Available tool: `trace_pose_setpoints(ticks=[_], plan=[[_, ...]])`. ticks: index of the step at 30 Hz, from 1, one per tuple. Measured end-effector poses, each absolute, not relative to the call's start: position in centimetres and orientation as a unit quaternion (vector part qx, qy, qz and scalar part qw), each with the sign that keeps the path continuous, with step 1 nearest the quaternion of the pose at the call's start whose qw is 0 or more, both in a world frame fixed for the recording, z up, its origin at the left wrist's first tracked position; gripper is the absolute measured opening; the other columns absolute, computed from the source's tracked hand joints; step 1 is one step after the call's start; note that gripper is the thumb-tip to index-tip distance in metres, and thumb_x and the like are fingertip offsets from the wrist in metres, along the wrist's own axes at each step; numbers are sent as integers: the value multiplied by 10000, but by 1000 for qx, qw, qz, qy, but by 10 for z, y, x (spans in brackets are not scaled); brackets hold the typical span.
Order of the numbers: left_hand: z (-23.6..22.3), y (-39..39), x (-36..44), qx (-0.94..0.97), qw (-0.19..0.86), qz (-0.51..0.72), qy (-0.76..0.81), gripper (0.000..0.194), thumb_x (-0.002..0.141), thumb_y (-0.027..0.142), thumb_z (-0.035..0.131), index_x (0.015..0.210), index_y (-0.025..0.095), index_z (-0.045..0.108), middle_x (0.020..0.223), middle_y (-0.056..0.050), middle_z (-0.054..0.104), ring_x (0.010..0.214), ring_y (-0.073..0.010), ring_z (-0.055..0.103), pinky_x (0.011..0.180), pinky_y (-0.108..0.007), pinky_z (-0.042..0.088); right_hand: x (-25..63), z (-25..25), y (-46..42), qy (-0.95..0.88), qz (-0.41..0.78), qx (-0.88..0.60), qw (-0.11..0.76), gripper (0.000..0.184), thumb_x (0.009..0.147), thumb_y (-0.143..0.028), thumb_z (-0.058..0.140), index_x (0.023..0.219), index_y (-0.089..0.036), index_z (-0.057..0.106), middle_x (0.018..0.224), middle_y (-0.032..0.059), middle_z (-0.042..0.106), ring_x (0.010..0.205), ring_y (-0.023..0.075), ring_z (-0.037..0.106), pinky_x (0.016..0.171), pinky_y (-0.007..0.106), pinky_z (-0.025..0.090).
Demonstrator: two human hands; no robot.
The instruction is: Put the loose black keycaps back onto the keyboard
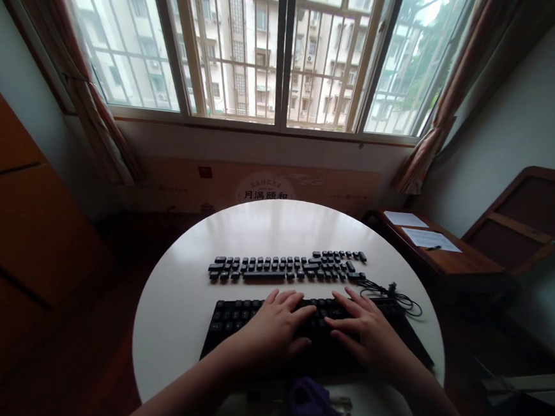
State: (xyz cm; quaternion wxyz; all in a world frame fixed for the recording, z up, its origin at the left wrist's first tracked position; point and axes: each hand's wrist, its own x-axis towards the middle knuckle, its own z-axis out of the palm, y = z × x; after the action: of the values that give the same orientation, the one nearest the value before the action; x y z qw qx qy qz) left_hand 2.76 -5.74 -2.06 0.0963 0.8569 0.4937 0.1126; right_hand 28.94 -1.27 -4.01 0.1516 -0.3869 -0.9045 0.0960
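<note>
A black keyboard (pixel 223 325) lies near the front of a round white table (pixel 167 327). Over its upper rows rests my left hand (pixel 278 326), palm down with fingers spread. My right hand (pixel 364 327) is beside it on the right, also spread, its fingertips at the keys. Neither hand grips anything. Keys show at the upper left and middle; the lower middle looks dark and bare, partly hidden by my hands. Beyond the keyboard stand several rows of loose black keycaps (pixel 265 275), including a long space bar.
A bundled black cable (pixel 395 297) lies at the keyboard's upper right. A purple cloth (pixel 312 406) with small metallic pieces (pixel 345 411) sits at the front edge. On the right, a wooden bench (pixel 475 265) carries paper sheets (pixel 431 239) and a pen. A barred window is ahead.
</note>
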Motion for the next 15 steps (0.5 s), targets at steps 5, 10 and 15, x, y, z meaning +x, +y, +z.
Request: trace_pose_setpoints(ticks=[5, 10, 15], plan=[[-21, -61, 33, 864, 94, 125, 478, 537, 936, 467, 635, 1445, 324, 542, 1548, -142, 444, 1427, -373, 389, 1182, -622, 243, 293, -50, -7, -905, 76, -342, 242, 264, 967, -357, 599, 1189, -373, 741, 1542, 49, 488, 1475, 364, 355, 1153, 670, 327], [-20, -62, 33, 872, 99, 135, 461, 506, 942, 493, 617, 1423, 345, 563, 1552, -118, 440, 1426, -370, 383, 1188, -619, 234, 297, -51, -3, -895, 81, -350, 264, 225, 966, -357, 593, 1077, -320, 785, 1549, 66, 475, 1474, 366, 352, 1135, 646, 379], [-21, -60, 31, 868, 104, 133, 468, 572, 926, 485, 636, 1454, 289, 533, 1539, -139, 456, 1427, -370, 381, 1192, -610, 236, 294, -48, -7, -897, 72, -353, 255, 217, 965, -344, 586, 1028, -312, 791, 1500, 59, 536, 1459, 365, 378, 1151, 665, 341]])
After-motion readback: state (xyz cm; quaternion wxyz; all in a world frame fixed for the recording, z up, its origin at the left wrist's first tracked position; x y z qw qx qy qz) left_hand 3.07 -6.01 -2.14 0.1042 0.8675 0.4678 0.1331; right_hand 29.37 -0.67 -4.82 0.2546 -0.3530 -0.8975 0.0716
